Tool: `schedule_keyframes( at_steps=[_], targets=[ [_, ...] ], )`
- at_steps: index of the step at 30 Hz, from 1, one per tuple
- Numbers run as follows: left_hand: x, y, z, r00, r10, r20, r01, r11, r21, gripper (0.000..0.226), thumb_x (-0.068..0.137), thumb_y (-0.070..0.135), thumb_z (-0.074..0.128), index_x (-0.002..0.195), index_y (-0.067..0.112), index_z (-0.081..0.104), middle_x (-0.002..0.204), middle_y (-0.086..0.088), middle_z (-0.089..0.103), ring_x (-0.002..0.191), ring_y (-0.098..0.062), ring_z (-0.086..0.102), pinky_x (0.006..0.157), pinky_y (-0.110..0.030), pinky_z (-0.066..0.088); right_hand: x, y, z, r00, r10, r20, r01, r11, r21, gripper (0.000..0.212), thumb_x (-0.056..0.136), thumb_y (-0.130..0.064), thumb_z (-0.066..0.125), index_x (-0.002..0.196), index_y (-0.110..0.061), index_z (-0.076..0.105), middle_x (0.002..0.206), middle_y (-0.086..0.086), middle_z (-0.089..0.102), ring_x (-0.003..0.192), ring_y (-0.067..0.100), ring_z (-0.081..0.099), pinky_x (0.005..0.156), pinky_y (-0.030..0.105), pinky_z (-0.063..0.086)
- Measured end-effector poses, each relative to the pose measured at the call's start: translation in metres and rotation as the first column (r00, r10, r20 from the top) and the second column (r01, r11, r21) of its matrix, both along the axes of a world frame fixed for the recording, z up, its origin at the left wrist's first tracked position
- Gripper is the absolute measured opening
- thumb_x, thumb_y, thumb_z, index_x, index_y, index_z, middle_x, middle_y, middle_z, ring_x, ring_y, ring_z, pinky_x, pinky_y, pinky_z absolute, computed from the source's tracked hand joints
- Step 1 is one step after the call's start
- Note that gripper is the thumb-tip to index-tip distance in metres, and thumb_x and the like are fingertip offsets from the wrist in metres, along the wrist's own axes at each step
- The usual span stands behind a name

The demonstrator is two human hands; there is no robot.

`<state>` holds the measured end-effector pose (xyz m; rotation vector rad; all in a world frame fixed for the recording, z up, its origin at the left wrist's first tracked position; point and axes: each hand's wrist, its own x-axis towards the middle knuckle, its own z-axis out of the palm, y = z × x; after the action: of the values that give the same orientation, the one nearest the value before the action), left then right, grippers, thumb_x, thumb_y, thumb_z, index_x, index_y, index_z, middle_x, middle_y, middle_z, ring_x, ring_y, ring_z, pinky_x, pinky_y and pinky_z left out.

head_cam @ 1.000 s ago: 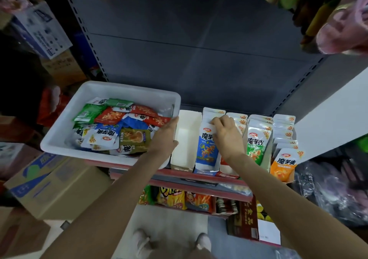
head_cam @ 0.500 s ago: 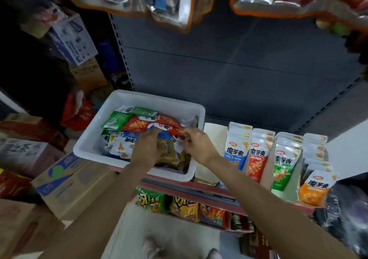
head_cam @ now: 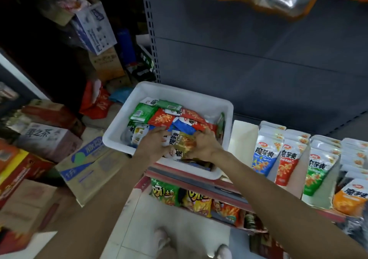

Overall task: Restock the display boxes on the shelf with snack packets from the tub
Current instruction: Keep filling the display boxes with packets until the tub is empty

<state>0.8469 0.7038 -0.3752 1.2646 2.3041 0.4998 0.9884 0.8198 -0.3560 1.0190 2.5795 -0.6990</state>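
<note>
Both hands have been drawn closer together inside the white plastic tub (head_cam: 226,109) since the earlier frame. A gold foil snack packet (head_cam: 184,143) is now pinched between the left hand (head_cam: 154,146) and the right hand (head_cam: 205,148), each grip curled on it, above the loose packets in the tub on the shelf (head_cam: 199,181).

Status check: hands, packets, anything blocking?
Both hands, left and right, gripping olive-gold packet in white tub. Empty display box adjacent. Nothing blocking.
</note>
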Motion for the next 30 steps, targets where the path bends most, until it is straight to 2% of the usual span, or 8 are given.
schedule_keyframes(
  at_steps=[5, 8, 12, 15, 18, 24, 26, 30],
  targets=[
    [0.018, 0.015, 0.015, 0.965, 0.259, 0.039, -0.259, 0.922, 0.287, 0.014, 0.090, 0.021, 0.061, 0.093, 0.009, 0.067, 0.100, -0.008, 0.064, 0.088, -0.016, 0.060, 0.079, -0.022, 0.044, 0.026, 0.003, 0.021, 0.978, -0.176, -0.113, 0.184, 0.980, 0.072, 0.067, 0.072, -0.041, 0.077, 0.123, -0.007, 0.048, 0.125, 0.012, 0.036, 0.117, 0.027, 0.038, 0.103, 0.037, 0.040],
    [0.038, 0.034, 0.030, 0.934, 0.310, 0.177, -0.331, 0.938, 0.102, 0.043, 0.095, 0.032, 0.053, 0.059, 0.009, 0.051, 0.062, -0.005, 0.053, 0.053, -0.014, 0.048, 0.055, -0.024, 0.038, 0.041, 0.012, 0.031, 0.935, -0.287, -0.207, 0.295, 0.956, 0.005, 0.071, 0.074, -0.041, 0.076, 0.126, -0.004, 0.046, 0.124, 0.014, 0.037, 0.117, 0.028, 0.041, 0.099, 0.036, 0.041],
    [0.072, 0.056, 0.048, 0.690, 0.293, 0.662, -0.419, 0.907, 0.035, 0.034, 0.094, 0.038, 0.053, 0.083, 0.008, 0.061, 0.079, -0.005, 0.066, 0.066, -0.014, 0.065, 0.075, -0.031, 0.055, 0.060, 0.025, 0.040, 0.894, -0.322, -0.311, 0.309, 0.947, -0.091, 0.077, 0.069, -0.040, 0.078, 0.127, -0.005, 0.043, 0.121, 0.012, 0.042, 0.116, 0.021, 0.038, 0.088, 0.027, 0.040],
    [0.093, 0.068, 0.056, 0.632, 0.138, 0.763, -0.471, 0.850, 0.236, 0.019, 0.093, 0.013, 0.057, 0.108, 0.002, 0.059, 0.089, -0.004, 0.066, 0.070, -0.007, 0.064, 0.060, -0.018, 0.056, 0.082, 0.029, 0.048, 0.891, -0.300, -0.341, 0.258, 0.952, -0.162, 0.071, 0.070, -0.041, 0.078, 0.123, -0.009, 0.043, 0.115, 0.008, 0.043, 0.107, 0.016, 0.042, 0.081, 0.026, 0.042],
    [0.107, 0.076, 0.062, 0.692, 0.048, 0.721, -0.362, 0.886, 0.289, 0.016, 0.092, 0.005, 0.057, 0.108, 0.008, 0.058, 0.089, -0.005, 0.067, 0.063, -0.010, 0.064, 0.046, -0.018, 0.052, 0.104, 0.037, 0.051, 0.790, -0.376, -0.485, 0.226, 0.913, -0.340, 0.036, 0.082, -0.030, 0.071, 0.110, -0.016, 0.052, 0.108, 0.008, 0.059, 0.092, 0.017, 0.059, 0.072, 0.022, 0.047],
    [0.132, 0.091, 0.060, 0.830, -0.119, 0.545, -0.065, 0.950, 0.307, 0.010, 0.089, 0.013, 0.063, 0.097, 0.018, 0.063, 0.087, 0.001, 0.070, 0.079, -0.017, 0.067, 0.067, -0.032, 0.057, 0.135, 0.059, 0.064, 0.439, -0.626, -0.645, 0.268, 0.776, -0.571, 0.026, 0.088, 0.000, 0.061, 0.110, -0.014, 0.058, 0.078, -0.003, 0.065, 0.069, 0.004, 0.064, 0.065, 0.022, 0.056],
    [0.137, 0.095, 0.058, 0.898, -0.070, 0.435, -0.090, 0.937, 0.339, 0.013, 0.087, 0.019, 0.065, 0.097, 0.010, 0.064, 0.086, 0.000, 0.069, 0.082, -0.015, 0.064, 0.070, -0.025, 0.053, 0.141, 0.065, 0.067, 0.418, -0.653, -0.631, 0.289, 0.754, -0.590, 0.023, 0.087, 0.004, 0.059, 0.105, -0.011, 0.059, 0.075, 0.000, 0.062, 0.067, 0.008, 0.062, 0.060, 0.022, 0.055],
    [0.133, 0.094, 0.045, 0.996, -0.038, 0.079, 0.021, 0.978, 0.206, 0.046, 0.086, 0.015, 0.066, 0.130, 0.009, 0.052, 0.125, -0.010, 0.057, 0.113, -0.023, 0.054, 0.092, -0.026, 0.041, 0.145, 0.076, 0.060, 0.400, -0.665, -0.631, 0.389, 0.747, -0.540, 0.019, 0.088, 0.003, 0.059, 0.084, -0.016, 0.055, 0.076, 0.001, 0.058, 0.077, 0.018, 0.063, 0.066, 0.027, 0.059]
  ],
)
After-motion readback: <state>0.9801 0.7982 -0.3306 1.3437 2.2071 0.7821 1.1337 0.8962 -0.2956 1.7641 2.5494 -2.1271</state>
